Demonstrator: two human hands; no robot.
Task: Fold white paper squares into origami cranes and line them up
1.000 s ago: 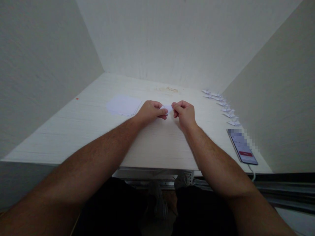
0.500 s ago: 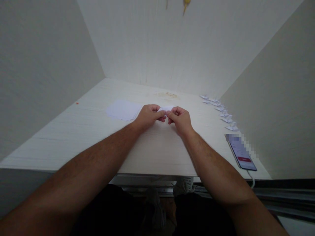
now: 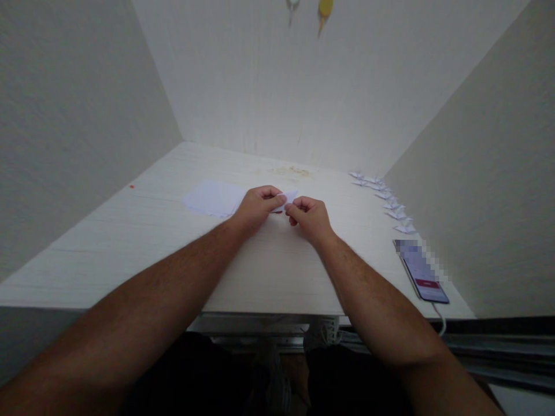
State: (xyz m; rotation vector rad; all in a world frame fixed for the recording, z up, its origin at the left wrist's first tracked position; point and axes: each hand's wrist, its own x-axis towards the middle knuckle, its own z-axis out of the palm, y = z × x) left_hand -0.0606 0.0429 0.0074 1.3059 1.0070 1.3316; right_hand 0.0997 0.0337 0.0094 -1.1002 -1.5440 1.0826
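A small folded piece of white paper [image 3: 290,196] is held up just above the table, its pointed corner aimed to the right and away from me. My left hand [image 3: 262,205] is closed on it, thumb on top. At its near right edge the fingertips of my right hand [image 3: 309,216] are pinched together on the paper. Part of the paper is hidden behind my fingers. Left of my left hand lies a loose stack of white paper sheets [image 3: 212,197].
Several folded paper cranes [image 3: 392,207] stand in a row along the right wall. Below them lies a phone [image 3: 418,268] with a white cable [image 3: 440,318] over the table's front edge. Walls [image 3: 277,86] enclose the white table [image 3: 143,242]. Yellow and white hooks [image 3: 325,8] hang at the back.
The folded paper has turned, so its pointed corner now shows between my hands. My right hand has shifted slightly left and toward me. The view has tilted up a little.
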